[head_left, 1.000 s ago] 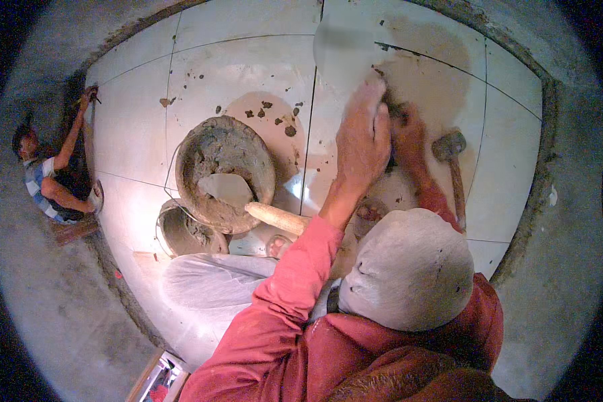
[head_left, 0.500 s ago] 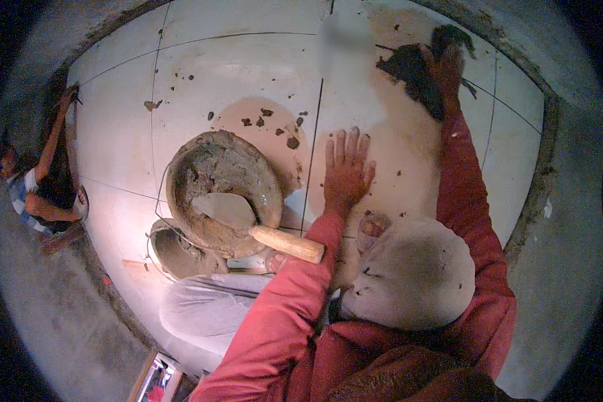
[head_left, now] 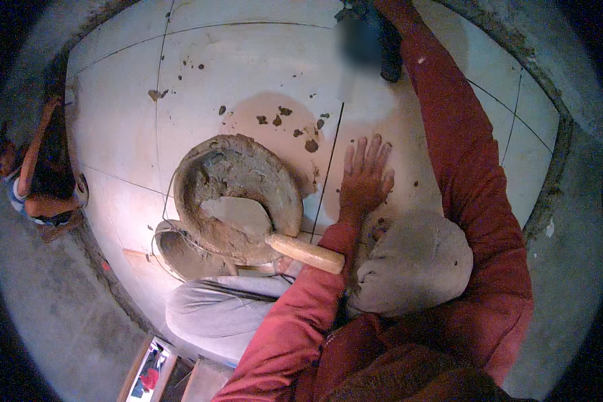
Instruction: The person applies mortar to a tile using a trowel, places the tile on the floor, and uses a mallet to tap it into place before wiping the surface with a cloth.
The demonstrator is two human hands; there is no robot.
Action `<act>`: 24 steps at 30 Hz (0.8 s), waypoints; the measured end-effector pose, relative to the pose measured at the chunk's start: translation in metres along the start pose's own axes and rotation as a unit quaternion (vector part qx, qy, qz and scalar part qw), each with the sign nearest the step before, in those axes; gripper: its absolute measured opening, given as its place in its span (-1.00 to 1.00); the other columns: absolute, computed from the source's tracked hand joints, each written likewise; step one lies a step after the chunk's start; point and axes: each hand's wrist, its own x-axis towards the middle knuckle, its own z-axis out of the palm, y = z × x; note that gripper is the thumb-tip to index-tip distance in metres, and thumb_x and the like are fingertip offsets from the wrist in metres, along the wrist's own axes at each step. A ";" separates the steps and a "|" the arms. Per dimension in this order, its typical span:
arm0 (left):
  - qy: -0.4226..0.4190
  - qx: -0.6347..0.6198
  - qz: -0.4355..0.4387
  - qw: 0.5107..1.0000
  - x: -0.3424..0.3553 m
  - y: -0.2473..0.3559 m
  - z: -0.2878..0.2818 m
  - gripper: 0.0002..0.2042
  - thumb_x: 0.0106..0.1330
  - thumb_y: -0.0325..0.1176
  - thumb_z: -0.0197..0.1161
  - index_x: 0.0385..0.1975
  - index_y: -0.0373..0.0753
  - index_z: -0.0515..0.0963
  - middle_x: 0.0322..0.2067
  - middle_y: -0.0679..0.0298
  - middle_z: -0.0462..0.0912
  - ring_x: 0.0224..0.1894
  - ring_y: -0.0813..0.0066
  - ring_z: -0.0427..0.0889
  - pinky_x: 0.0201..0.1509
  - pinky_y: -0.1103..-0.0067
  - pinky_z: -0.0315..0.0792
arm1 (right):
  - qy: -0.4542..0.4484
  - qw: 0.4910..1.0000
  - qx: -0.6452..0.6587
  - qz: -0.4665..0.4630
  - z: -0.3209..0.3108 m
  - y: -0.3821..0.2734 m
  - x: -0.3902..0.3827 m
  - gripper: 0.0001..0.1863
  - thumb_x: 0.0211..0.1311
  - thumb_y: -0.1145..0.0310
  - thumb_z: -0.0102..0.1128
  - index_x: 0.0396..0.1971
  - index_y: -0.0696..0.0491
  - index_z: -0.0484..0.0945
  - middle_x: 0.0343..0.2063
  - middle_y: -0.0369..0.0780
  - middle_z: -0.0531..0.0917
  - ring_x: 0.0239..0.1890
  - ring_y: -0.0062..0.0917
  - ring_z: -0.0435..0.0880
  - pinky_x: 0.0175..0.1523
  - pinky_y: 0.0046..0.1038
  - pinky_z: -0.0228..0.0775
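My left hand (head_left: 367, 173) lies flat on the pale floor tile (head_left: 248, 60), fingers spread, holding nothing. At the top edge my right hand (head_left: 396, 12) presses a dark cloth (head_left: 390, 50) onto the tiles; the hand is partly cut off and part of the cloth is blurred. A damp brownish film covers the tile around my left hand. Left of my left arm stands a round basin (head_left: 291, 194) caked with wet mortar. A trowel (head_left: 241, 216) rests in it, its wooden handle reaching out over the rim toward my left sleeve.
A smaller mortar-smeared bucket (head_left: 187, 258) tilts beside the basin. Several mortar crumbs (head_left: 311, 145) lie on the tiles beyond it. At the far left another person (head_left: 37, 174) crouches by the floor's edge. A rough gap (head_left: 549, 181) runs along the right wall.
My right hand has swept the dark cloth from the upper right toward the left and farther away. My left hand stays flat on the tile. The other person has bent lower.
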 end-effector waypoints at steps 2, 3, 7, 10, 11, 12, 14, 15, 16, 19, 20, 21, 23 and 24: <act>0.002 -0.001 -0.007 1.000 -0.001 -0.001 -0.002 -0.37 0.36 -0.08 0.22 0.42 -0.08 0.33 0.50 0.17 0.20 0.54 0.04 0.11 0.58 0.06 0.01 | -0.014 0.999 -0.036 -0.010 0.005 -0.022 0.004 -0.49 0.46 0.07 0.08 0.24 0.08 0.49 0.28 0.02 0.47 0.32 -0.05 0.42 0.40 -0.09 0.25; 0.003 -0.003 -0.008 1.000 -0.001 -0.002 -0.003 -0.37 0.35 -0.07 0.22 0.42 -0.09 0.33 0.50 0.17 0.20 0.54 0.04 0.12 0.58 0.06 0.02 | -0.007 0.998 -0.055 -0.014 0.005 -0.029 0.007 -0.48 0.47 0.06 0.06 0.25 0.08 0.49 0.30 0.01 0.46 0.34 -0.06 0.41 0.42 -0.09 0.23; 0.003 0.006 -0.012 1.000 -0.002 -0.002 -0.004 -0.37 0.34 -0.07 0.23 0.40 -0.10 0.34 0.49 0.17 0.21 0.54 0.05 0.11 0.59 0.07 0.00 | -0.034 0.996 -0.086 0.002 -0.014 -0.064 -0.016 -0.51 0.43 0.10 0.08 0.20 0.08 0.52 0.25 0.00 0.50 0.29 -0.08 0.45 0.39 -0.08 0.28; 0.011 0.006 -0.004 1.000 -0.001 -0.003 -0.008 -0.38 0.34 -0.08 0.25 0.39 -0.11 0.35 0.49 0.16 0.21 0.55 0.04 0.10 0.58 0.06 0.00 | -0.113 0.993 0.005 -0.030 -0.050 -0.088 -0.043 -0.55 0.27 0.18 0.23 0.08 0.10 0.58 0.06 0.04 0.61 0.13 -0.02 0.57 0.27 -0.05 0.41; 0.016 0.001 0.006 1.000 0.000 -0.001 -0.005 -0.38 0.33 -0.08 0.25 0.39 -0.11 0.35 0.49 0.15 0.21 0.55 0.04 0.11 0.58 0.06 0.01 | -0.057 0.996 0.001 -0.062 -0.042 -0.083 -0.072 -0.54 0.26 0.16 0.27 0.08 0.12 0.58 0.05 0.04 0.61 0.12 -0.02 0.58 0.27 -0.08 0.41; 0.021 0.002 0.007 1.000 -0.001 -0.001 -0.003 -0.38 0.33 -0.08 0.25 0.39 -0.11 0.35 0.49 0.15 0.21 0.54 0.04 0.11 0.58 0.06 0.01 | -0.040 0.995 0.025 -0.083 -0.044 -0.086 -0.091 -0.52 0.25 0.15 0.29 0.07 0.13 0.58 0.03 0.05 0.61 0.10 -0.02 0.58 0.27 -0.09 0.41; 0.018 0.001 0.003 1.000 -0.001 -0.001 -0.004 -0.38 0.33 -0.09 0.25 0.39 -0.12 0.36 0.49 0.15 0.21 0.54 0.03 0.11 0.58 0.05 0.01 | -0.043 0.990 0.086 -0.104 -0.053 -0.086 -0.127 -0.51 0.24 0.14 0.32 0.06 0.15 0.59 0.00 0.04 0.62 0.08 -0.02 0.59 0.26 -0.11 0.40; 0.016 0.003 -0.001 1.000 -0.002 -0.002 -0.004 -0.38 0.33 -0.09 0.25 0.38 -0.12 0.36 0.49 0.14 0.21 0.54 0.03 0.12 0.58 0.04 0.01 | -0.063 0.984 0.128 -0.105 -0.059 -0.087 -0.142 -0.50 0.23 0.13 0.33 0.06 0.15 0.60 -0.01 0.03 0.63 0.07 -0.03 0.60 0.25 -0.11 0.40; 0.016 0.003 -0.003 1.000 -0.004 -0.004 -0.004 -0.38 0.34 -0.09 0.25 0.38 -0.13 0.36 0.49 0.14 0.21 0.54 0.03 0.12 0.58 0.04 0.01 | -0.075 0.976 0.203 -0.029 -0.076 -0.083 -0.155 -0.51 0.24 0.13 0.33 0.05 0.15 0.61 -0.02 0.01 0.64 0.08 -0.04 0.60 0.25 -0.13 0.40; 0.013 0.002 -0.005 1.000 -0.007 -0.005 -0.002 -0.38 0.34 -0.09 0.24 0.39 -0.13 0.36 0.48 0.12 0.22 0.53 0.00 0.14 0.57 0.02 0.02 | 0.015 0.969 0.190 0.154 -0.123 0.011 -0.196 -0.58 0.28 0.15 0.32 0.04 0.08 0.65 -0.01 -0.04 0.66 0.06 -0.08 0.62 0.22 -0.18 0.42; 0.013 0.000 0.002 1.000 -0.004 -0.001 -0.002 -0.38 0.34 -0.08 0.24 0.40 -0.12 0.35 0.48 0.12 0.22 0.51 -0.04 0.16 0.56 0.01 0.02 | 0.024 0.947 0.158 0.277 -0.130 0.063 -0.217 -0.59 0.31 0.17 0.30 0.05 0.09 0.65 0.00 -0.02 0.66 0.06 -0.07 0.63 0.22 -0.18 0.43; 0.017 0.009 0.003 1.000 -0.002 -0.004 -0.003 -0.37 0.35 -0.07 0.24 0.40 -0.12 0.35 0.47 0.11 0.23 0.50 -0.08 0.18 0.55 -0.01 0.03 | 0.092 0.959 0.145 0.225 -0.146 0.087 -0.242 -0.54 0.34 0.12 0.28 0.10 0.10 0.63 0.04 0.01 0.66 0.14 -0.08 0.60 0.26 -0.18 0.40; 0.017 0.001 0.009 1.000 -0.001 -0.001 -0.001 -0.37 0.35 -0.07 0.24 0.40 -0.12 0.35 0.47 0.11 0.23 0.49 -0.07 0.18 0.55 -0.01 0.04 | 0.028 0.959 0.073 0.273 -0.156 0.115 -0.267 -0.41 0.36 -0.04 0.23 0.16 0.14 0.59 0.08 0.05 0.63 0.16 -0.03 0.57 0.31 -0.12 0.31; 0.019 -0.003 0.011 1.000 0.000 0.000 0.000 -0.37 0.35 -0.07 0.24 0.40 -0.12 0.34 0.47 0.11 0.23 0.49 -0.07 0.18 0.54 -0.01 0.04 | 0.020 0.945 0.082 0.315 -0.144 0.122 -0.277 -0.37 0.35 -0.08 0.22 0.17 0.15 0.57 0.09 0.06 0.62 0.16 -0.01 0.56 0.32 -0.10 0.29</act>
